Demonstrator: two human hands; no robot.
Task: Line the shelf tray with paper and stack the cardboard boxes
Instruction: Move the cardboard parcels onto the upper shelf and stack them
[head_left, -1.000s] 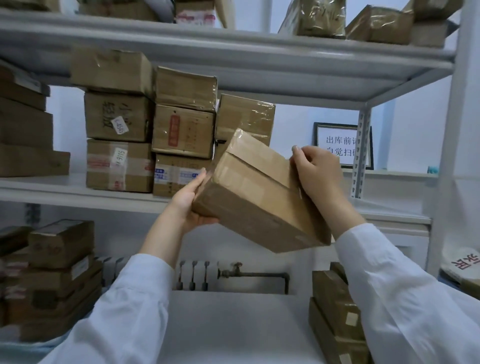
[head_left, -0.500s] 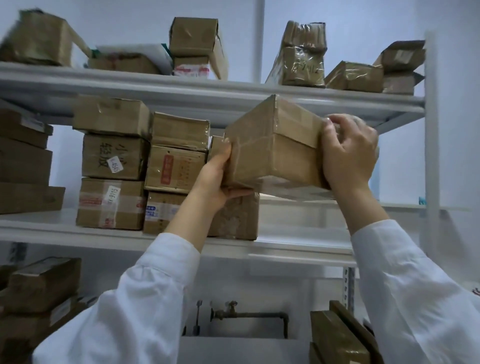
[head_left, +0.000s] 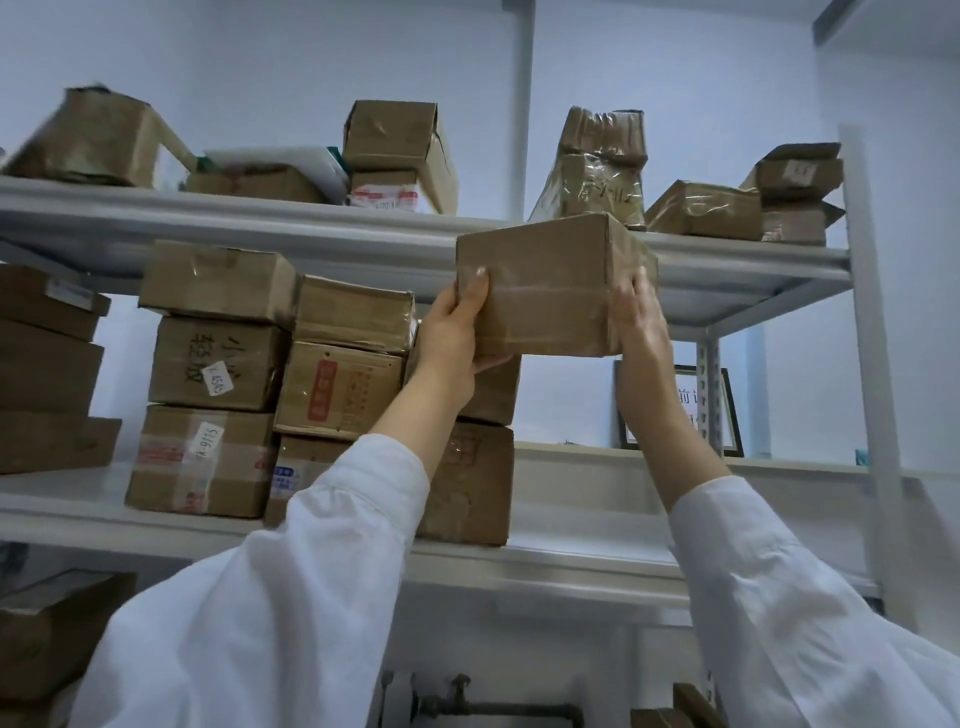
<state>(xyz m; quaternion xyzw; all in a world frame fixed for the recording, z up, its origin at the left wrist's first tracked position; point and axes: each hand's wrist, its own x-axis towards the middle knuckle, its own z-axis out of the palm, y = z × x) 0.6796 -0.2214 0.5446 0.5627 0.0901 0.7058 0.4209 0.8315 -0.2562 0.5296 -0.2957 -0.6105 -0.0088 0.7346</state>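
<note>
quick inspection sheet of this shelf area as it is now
surface: middle shelf, bare at its right end; no paper lining seen
job's things: box held up at top shelf edge; stacked boxes on middle shelf
clutter: crumpled taped parcels on top shelf
grippers: left hand and right hand grip the box's sides
cables: nothing seen
surroundings: framed sign, pipe below
</note>
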